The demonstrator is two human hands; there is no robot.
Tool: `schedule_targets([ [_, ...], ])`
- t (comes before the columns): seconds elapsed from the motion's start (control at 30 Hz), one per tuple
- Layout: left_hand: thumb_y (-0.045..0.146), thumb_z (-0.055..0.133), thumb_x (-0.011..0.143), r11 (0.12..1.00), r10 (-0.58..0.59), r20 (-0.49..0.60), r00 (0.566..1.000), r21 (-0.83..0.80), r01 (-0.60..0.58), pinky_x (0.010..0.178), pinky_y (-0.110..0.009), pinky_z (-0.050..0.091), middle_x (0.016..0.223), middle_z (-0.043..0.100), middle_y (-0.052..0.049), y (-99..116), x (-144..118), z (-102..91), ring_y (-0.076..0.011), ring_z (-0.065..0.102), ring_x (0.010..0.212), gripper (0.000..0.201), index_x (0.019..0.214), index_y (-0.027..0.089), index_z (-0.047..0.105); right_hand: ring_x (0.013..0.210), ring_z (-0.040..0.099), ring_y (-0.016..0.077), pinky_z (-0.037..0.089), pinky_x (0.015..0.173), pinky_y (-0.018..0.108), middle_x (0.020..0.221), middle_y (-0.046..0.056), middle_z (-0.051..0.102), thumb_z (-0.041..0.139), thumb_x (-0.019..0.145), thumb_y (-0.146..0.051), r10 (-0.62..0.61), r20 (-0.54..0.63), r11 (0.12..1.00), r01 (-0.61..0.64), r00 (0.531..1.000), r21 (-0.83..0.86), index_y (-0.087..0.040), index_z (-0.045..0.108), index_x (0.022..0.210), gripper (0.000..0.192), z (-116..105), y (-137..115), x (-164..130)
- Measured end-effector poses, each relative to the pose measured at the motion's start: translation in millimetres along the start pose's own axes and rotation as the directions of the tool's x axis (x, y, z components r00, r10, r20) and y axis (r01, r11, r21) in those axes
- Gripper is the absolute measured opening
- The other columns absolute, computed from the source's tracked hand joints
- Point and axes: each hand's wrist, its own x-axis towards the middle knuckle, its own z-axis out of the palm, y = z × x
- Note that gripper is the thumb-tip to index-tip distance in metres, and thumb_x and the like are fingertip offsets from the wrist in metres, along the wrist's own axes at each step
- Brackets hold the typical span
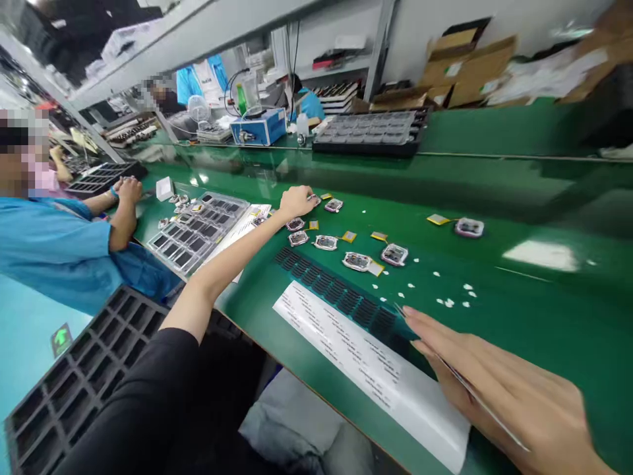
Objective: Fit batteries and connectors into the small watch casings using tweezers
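My left hand (297,201) stretches far across the green bench, its fingers closed on the edge of an open smartwatch body (316,200). The fingers partly hide this piece. Around it lie several similar watch bodies (326,243) with exposed circuitry and yellow-edged batteries (349,236) on leads. Close to the camera on the right, my right hand (509,389) is closed around thin metal tweezers (482,402). Their tip points toward a dark strip of black adhesive pieces (341,290). Below that strip lies a white printed label sheet (341,349), curling at its near end.
Small white scraps (449,303) dot the bench (544,316). To the left are a clear compartment tray (198,231) and a seated person in a blue sleeve (64,244). A black tray (93,369) stands lower left. A blue box (260,126) and stacked trays (368,132) are behind.
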Motion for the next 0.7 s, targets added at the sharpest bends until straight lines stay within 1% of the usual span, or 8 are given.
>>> schedule_targets([
  [0.1, 0.04, 0.066, 0.102, 0.991, 0.129, 0.037, 0.991, -0.031, -0.128, 0.113, -0.056, 0.053, 0.147, 0.061, -0.013, 10, 4, -3.5, -0.0295, 0.061, 0.133, 0.043, 0.139, 0.019, 0.063, 0.075, 0.077, 0.012, 0.061, 0.078, 0.026, 0.108, -0.001, 0.082, 0.076, 0.09, -0.004, -0.017, -0.025, 0.999, 0.016, 1.0, -0.033, -0.019, 0.042, 0.16, 0.079, 1, 2, 4],
  [0.2, 0.037, 0.066, 0.102, 0.959, 0.279, 0.166, 0.946, -0.096, -0.266, 0.112, -0.054, 0.054, 0.146, 0.063, -0.012, 18, 15, -8.2, -0.0281, 0.063, 0.131, 0.04, 0.137, 0.019, 0.064, 0.072, 0.077, 0.0117, 0.061, 0.076, 0.026, 0.108, -0.002, 0.082, 0.074, 0.091, -0.004, -0.037, -0.019, 0.998, 0.036, 0.999, -0.041, -0.02, 0.041, 0.161, 0.08, 1, 3, 7],
  [0.3, 0.038, 0.068, 0.101, 0.946, 0.321, 0.277, 0.906, -0.131, -0.295, 0.106, -0.051, 0.058, 0.137, 0.067, -0.012, 23, 25, -12.4, -0.0266, 0.067, 0.123, 0.039, 0.133, 0.017, 0.065, 0.071, 0.076, 0.0116, 0.061, 0.073, 0.026, 0.107, -0.003, 0.082, 0.073, 0.092, -0.006, -0.049, -0.004, 0.997, 0.049, 0.999, -0.056, -0.021, 0.039, 0.162, 0.079, 0, 4, 9],
  [0.4, 0.04, 0.068, 0.101, 0.95, 0.309, 0.33, 0.892, -0.146, -0.275, 0.101, -0.049, 0.06, 0.134, 0.067, -0.011, 24, 27, -15.3, -0.0256, 0.068, 0.119, 0.039, 0.131, 0.016, 0.066, 0.067, 0.075, 0.0113, 0.06, 0.069, 0.025, 0.105, -0.004, 0.082, 0.074, 0.093, -0.008, -0.043, -0.013, 0.996, 0.041, 0.999, -0.073, -0.023, 0.039, 0.162, 0.079, 0, 5, 11],
  [0.47, 0.04, 0.068, 0.101, 0.949, 0.309, 0.342, 0.888, -0.169, -0.266, 0.101, -0.048, 0.06, 0.132, 0.068, -0.011, 21, 23, -17.5, -0.0247, 0.068, 0.117, 0.036, 0.127, 0.016, 0.067, 0.067, 0.075, 0.0112, 0.06, 0.068, 0.026, 0.105, -0.004, 0.082, 0.075, 0.093, -0.009, -0.043, -0.02, 0.997, 0.042, 0.999, -0.072, -0.023, 0.038, 0.163, 0.08, -1, 4, 10],
  [0.53, 0.035, 0.073, 0.096, 0.944, 0.316, 0.336, 0.888, -0.205, -0.258, 0.098, -0.045, 0.06, 0.126, 0.071, -0.01, 17, 16, -20.9, -0.0235, 0.069, 0.112, 0.03, 0.118, 0.014, 0.07, 0.069, 0.076, 0.0114, 0.059, 0.069, 0.026, 0.105, -0.004, 0.082, 0.075, 0.093, -0.009, -0.046, -0.018, 0.996, 0.045, 0.999, -0.074, -0.022, 0.038, 0.163, 0.08, -1, 4, 9],
  [0.6, 0.026, 0.078, 0.087, 0.935, 0.323, 0.309, 0.895, -0.252, -0.25, 0.091, -0.039, 0.058, 0.114, 0.074, -0.01, 13, 11, -25.9, -0.0224, 0.07, 0.102, 0.026, 0.107, 0.012, 0.071, 0.069, 0.076, 0.0115, 0.059, 0.072, 0.026, 0.105, -0.003, 0.082, 0.075, 0.092, -0.008, -0.047, -0.015, 0.996, 0.046, 0.999, -0.076, -0.021, 0.038, 0.163, 0.08, -1, 4, 8],
  [0.7, 0.018, 0.078, 0.072, 0.91, 0.34, 0.24, 0.909, -0.33, -0.253, 0.083, -0.034, 0.054, 0.097, 0.075, -0.009, 17, 3, -34.9, -0.0208, 0.067, 0.089, 0.02, 0.089, 0.013, 0.067, 0.073, 0.077, 0.0127, 0.06, 0.073, 0.026, 0.104, -0.004, 0.083, 0.076, 0.091, -0.008, -0.053, -0.007, 0.995, 0.053, 0.999, -0.083, -0.021, 0.038, 0.162, 0.082, 1, 5, 6],
])
